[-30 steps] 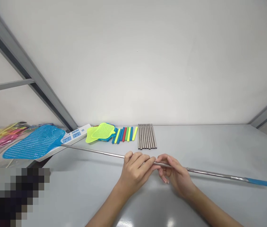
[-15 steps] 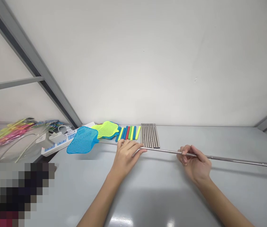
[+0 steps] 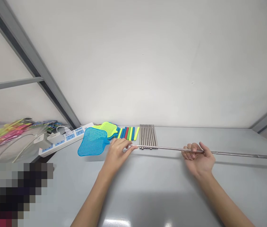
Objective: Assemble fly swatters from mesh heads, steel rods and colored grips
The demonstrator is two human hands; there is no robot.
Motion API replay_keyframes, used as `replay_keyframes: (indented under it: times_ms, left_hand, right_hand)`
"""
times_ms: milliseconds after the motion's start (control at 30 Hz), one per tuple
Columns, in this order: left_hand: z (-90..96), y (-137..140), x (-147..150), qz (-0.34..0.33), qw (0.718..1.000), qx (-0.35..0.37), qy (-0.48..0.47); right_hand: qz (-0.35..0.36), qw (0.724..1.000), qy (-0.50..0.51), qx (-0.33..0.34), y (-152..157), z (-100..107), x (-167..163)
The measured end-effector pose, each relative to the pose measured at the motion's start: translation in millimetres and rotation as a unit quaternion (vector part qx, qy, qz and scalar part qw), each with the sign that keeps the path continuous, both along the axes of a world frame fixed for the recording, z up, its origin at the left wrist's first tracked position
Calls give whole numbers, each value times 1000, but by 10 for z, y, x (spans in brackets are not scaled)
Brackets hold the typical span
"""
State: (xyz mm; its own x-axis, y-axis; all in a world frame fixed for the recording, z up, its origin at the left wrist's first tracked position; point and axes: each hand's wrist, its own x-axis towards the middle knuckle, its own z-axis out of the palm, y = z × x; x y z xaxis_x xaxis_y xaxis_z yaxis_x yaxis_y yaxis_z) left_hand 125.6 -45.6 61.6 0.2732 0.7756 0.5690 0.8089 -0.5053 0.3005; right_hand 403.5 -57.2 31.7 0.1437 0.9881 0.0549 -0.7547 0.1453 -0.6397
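Note:
A fly swatter (image 3: 92, 142) with a blue perforated head and a long, thin metal telescopic rod stretches across the view, above the table. My left hand (image 3: 118, 153) is closed round the rod close to the blue head. Farther right, my right hand (image 3: 198, 157) holds the rod with the palm turned up and the thumb and fingers around it. A blue grip shows at the rod's right end, cut off by the frame edge. Behind the rod lie a row of metal tubes (image 3: 148, 135) and several coloured grips (image 3: 130, 133).
Yellow and blue swatter heads (image 3: 109, 127) are stacked at the back of the table (image 3: 161, 183). A white power strip (image 3: 63, 142) with plugs lies at the left edge. Bagged colourful items (image 3: 8, 132) sit beyond it. The wall (image 3: 142, 72) rises behind the table.
The blue swatter head and my left hand have shifted relative to each other, with the head now nearer the hand. The swatter's blue grip has come into view at right.

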Motion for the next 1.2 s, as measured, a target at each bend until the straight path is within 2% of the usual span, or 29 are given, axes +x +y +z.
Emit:
replay_keyframes:
  times_ms: [200, 433, 600, 800, 967, 1200]
  left_hand:
    - [-34, -57, 137, -15, 1000, 2, 23]
    - [-119, -112, 274, -28, 999, 5, 33]
    - [-144, -124, 300, -35, 999, 1, 28]
    - [-126, -158, 344, -39, 999, 9, 29]
    - [-111, -174, 369, -28, 999, 23, 33]
    - [-138, -165, 371, -29, 999, 17, 36]
  right_hand:
    - [22, 1000, -13, 8, -13, 29, -69]
    - [99, 993, -63, -23, -72, -15, -282]
    - [112, 988, -107, -28, -110, -5, -328]
    - [130, 971, -198, -18, -115, -15, -343]
    - [151, 953, -261, -41, -99, -30, -337]
    - [174, 938, -296, -42, -102, -16, -356]
